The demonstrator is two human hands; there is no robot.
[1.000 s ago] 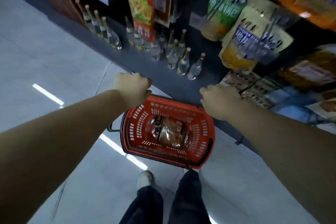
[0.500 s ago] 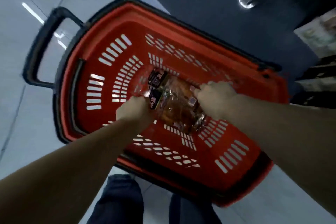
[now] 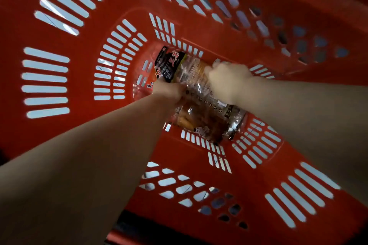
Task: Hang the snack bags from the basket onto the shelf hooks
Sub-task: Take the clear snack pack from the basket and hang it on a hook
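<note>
The red slotted basket [image 3: 79, 135] fills the whole view from above. At its bottom lie clear snack bags [image 3: 201, 113] with black and orange print, stacked together. My left hand [image 3: 169, 90] reaches down and grips the near left edge of the top bag. My right hand [image 3: 229, 79] closes on the bag's right side from above. Both forearms run down into the basket. The shelf hooks are out of view.
The basket's red walls rise on all sides around my arms. Pale floor shows through the slots. A dark strip lies beyond the near rim at the bottom.
My head has dropped much closer to the basket. Both hands have gone from its rim down onto the snack bags and now hold them.
</note>
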